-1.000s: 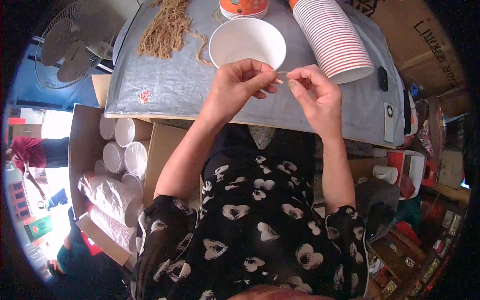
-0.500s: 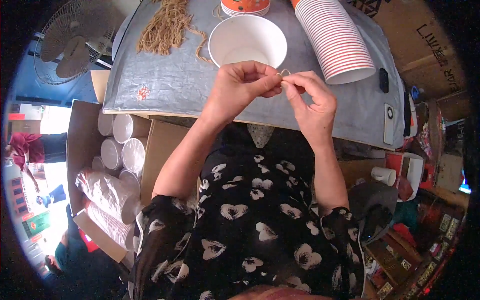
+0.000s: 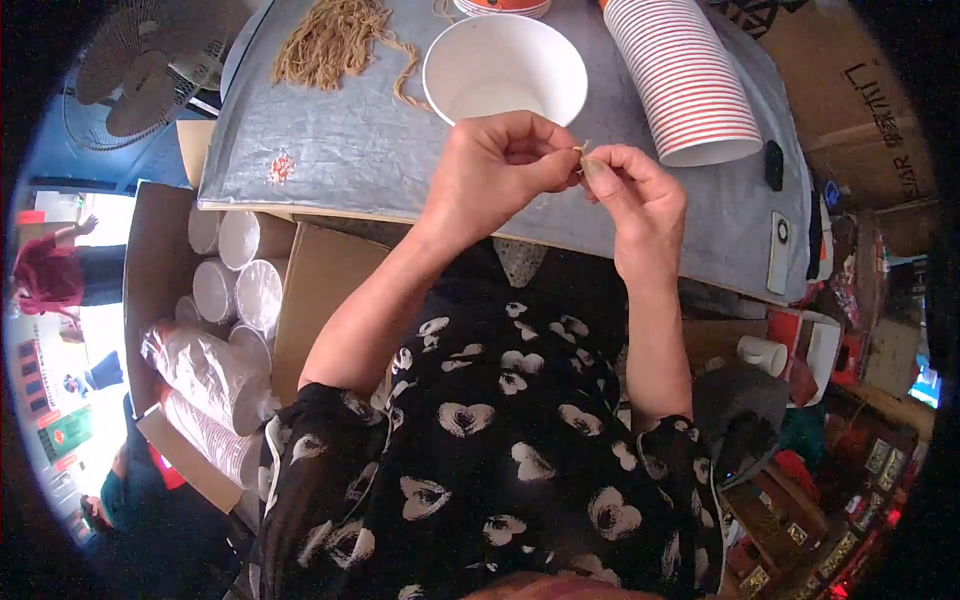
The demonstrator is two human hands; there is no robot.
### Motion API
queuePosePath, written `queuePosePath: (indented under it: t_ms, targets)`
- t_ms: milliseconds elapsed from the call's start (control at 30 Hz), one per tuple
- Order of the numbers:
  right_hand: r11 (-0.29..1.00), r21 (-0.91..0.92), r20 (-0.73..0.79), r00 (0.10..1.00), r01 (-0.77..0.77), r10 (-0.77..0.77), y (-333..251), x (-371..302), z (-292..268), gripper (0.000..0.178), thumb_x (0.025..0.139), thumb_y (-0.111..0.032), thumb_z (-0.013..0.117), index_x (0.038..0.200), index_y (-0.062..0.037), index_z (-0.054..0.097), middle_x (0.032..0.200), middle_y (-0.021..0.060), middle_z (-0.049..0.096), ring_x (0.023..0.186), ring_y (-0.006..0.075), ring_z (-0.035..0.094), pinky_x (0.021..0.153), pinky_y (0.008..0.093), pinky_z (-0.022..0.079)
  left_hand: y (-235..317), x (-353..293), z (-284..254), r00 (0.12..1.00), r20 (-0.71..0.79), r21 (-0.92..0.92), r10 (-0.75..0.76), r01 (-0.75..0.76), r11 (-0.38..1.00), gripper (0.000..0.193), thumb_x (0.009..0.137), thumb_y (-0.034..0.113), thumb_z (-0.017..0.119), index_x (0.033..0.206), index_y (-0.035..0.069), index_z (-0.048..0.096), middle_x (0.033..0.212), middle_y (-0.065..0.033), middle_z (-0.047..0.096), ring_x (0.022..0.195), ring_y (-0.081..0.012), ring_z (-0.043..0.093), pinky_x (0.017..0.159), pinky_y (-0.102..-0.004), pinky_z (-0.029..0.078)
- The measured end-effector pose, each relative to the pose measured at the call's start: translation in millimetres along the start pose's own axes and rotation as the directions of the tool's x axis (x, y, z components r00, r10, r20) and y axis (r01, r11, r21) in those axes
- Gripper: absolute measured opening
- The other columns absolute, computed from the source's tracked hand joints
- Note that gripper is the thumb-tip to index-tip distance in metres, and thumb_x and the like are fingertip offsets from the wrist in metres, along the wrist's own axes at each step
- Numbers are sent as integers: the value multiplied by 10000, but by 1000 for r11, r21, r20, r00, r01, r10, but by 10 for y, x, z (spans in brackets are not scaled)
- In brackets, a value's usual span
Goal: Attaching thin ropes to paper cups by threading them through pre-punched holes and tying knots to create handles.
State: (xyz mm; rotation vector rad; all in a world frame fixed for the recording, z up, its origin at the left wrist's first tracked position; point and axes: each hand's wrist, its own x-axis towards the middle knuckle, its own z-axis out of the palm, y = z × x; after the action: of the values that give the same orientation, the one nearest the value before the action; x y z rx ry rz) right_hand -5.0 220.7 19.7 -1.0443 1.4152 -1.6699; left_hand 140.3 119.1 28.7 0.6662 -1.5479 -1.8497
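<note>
Both of my hands meet at the table's near edge, fingertips almost touching. Between them shows a short piece of tan twine (image 3: 582, 150). My left hand (image 3: 505, 165) pinches it between thumb and forefinger. From the other side, my right hand (image 3: 635, 195) pinches the same twine. Just beyond the hands a large white paper bucket (image 3: 505, 65) sits with its mouth toward me. At the far left of it lies a bundle of tan twine (image 3: 330, 45), one strand trailing to the bucket.
A long stack of nested paper buckets (image 3: 685, 85) lies at the right on the grey-covered table (image 3: 350, 150). A phone (image 3: 778, 250) rests at the right edge. Left below stands a carton (image 3: 160, 250) of wrapped buckets. A fan (image 3: 145, 85) and other people are farther left.
Both hands have shifted slightly to the right in view. The small loop of twine above the fingertips has gone, and short ends show there now.
</note>
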Motion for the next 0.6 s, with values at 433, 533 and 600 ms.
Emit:
queuePosePath:
  t_ms: [433, 533, 600]
  targets:
    - [986, 159, 7, 999, -50, 49, 32, -9, -8, 148, 903, -117, 720, 964, 17, 711, 818, 25, 668, 710, 88, 572, 651, 228, 459, 20, -102, -27, 995, 44, 150, 92, -98, 984, 144, 884, 34, 710, 999, -51, 728, 876, -57, 740, 819, -85, 686, 734, -238, 576]
    - [981, 182, 2, 997, -71, 72, 25, -14, -2, 146, 902, -116, 719, 961, 18, 711, 811, 27, 666, 698, 87, 563, 639, 227, 449, 2, -99, -35, 995, 55, 112, 87, -93, 989, 159, 881, 48, 724, 1007, -50, 729, 876, -60, 743, 817, -89, 690, 728, -238, 577]
    - [972, 214, 2, 995, -98, 100, 26, -12, 3, 148, 902, -117, 719, 955, 20, 709, 806, 27, 662, 689, 86, 554, 634, 224, 443, -7, -94, -44, 994, 56, 120, 93, -99, 988, 163, 881, 53, 729, 1009, -48, 731, 873, -61, 743, 815, -90, 691, 725, -238, 576]
